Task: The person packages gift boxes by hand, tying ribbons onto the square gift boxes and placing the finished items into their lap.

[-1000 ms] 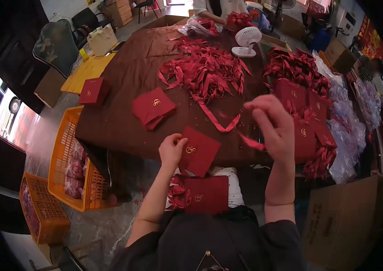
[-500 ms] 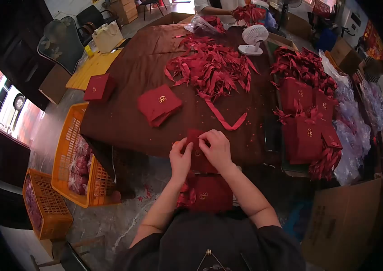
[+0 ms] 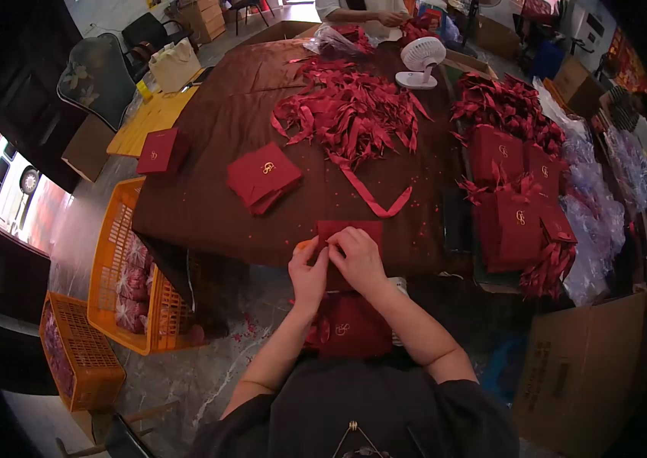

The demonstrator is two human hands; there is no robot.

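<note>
Seen from the person's own head, the left hand [image 3: 309, 279] and right hand [image 3: 360, 263] meet over a red bag [image 3: 350, 227] at the near edge of a brown-clothed table [image 3: 224, 221]. Thumbs and fingers pinch the bag, likely so each steadies it for the other; whether they also grip a ribbon is hidden. Another red bag [image 3: 350, 324] lies on the lap. Ahead, a heap of red ribbons [image 3: 354, 111] and a neat stack of red bags [image 3: 262, 175] sit probably for easy reach.
</note>
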